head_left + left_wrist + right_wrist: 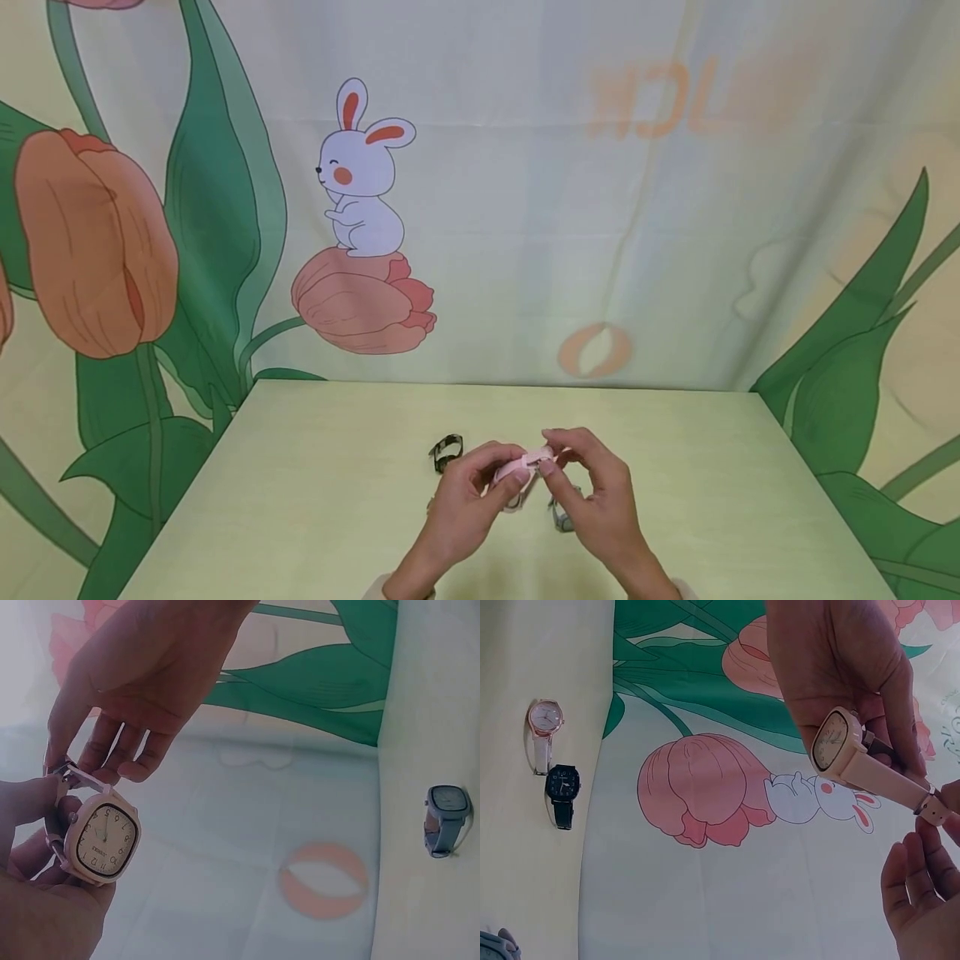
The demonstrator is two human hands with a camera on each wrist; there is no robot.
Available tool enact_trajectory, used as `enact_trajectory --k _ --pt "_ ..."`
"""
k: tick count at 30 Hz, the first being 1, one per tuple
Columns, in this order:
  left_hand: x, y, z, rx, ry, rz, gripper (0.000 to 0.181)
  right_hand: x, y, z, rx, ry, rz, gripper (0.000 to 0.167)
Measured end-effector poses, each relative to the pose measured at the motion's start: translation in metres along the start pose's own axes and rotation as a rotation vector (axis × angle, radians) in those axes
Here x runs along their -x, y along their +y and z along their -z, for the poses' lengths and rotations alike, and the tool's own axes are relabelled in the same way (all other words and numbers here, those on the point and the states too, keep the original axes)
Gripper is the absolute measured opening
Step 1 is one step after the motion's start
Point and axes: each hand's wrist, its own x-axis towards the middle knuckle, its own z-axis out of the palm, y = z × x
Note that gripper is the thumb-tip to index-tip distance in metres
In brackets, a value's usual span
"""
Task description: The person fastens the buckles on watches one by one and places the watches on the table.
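Note:
Both hands hold a pink wristwatch [536, 457] above the table. My left hand [461, 508] grips it near its rounded-square case, whose white dial with numerals faces the left wrist view. The thumb and forefinger of my right hand [603, 508] pinch the strap [896, 782] by its buckle end. In the right wrist view the strap's end passes the buckle, partly hidden by fingertips; whether it is fastened I cannot tell. The right hand's other fingers are spread loosely in the left wrist view.
On the table [285, 500] lie a black watch [448, 452] beyond the left hand, and a grey-blue watch [448, 814] partly behind the right hand. A rose-gold watch with a pale strap [546, 718] lies near the black one. Behind hangs a curtain [487, 208] printed with tulips and a rabbit.

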Motion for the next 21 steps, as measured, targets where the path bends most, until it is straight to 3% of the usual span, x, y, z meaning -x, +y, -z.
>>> enact_trajectory --k 8,16,21 --pt "0.0006 0.0008 -0.0014 0.020 0.022 -0.007 0.020 0.0005 -0.0004 -0.0013 -0.087 0.044 0.026 0.028" --pt "0.0012 -0.0002 -0.0054 0.039 0.038 -0.039 0.020 0.0028 0.0030 -0.0013 -0.051 0.063 0.089 0.029" --pt "0.0004 -0.0013 -0.0054 0.029 0.058 -0.054 0.018 0.0008 -0.0012 -0.0043 -0.082 0.054 0.027 0.031"
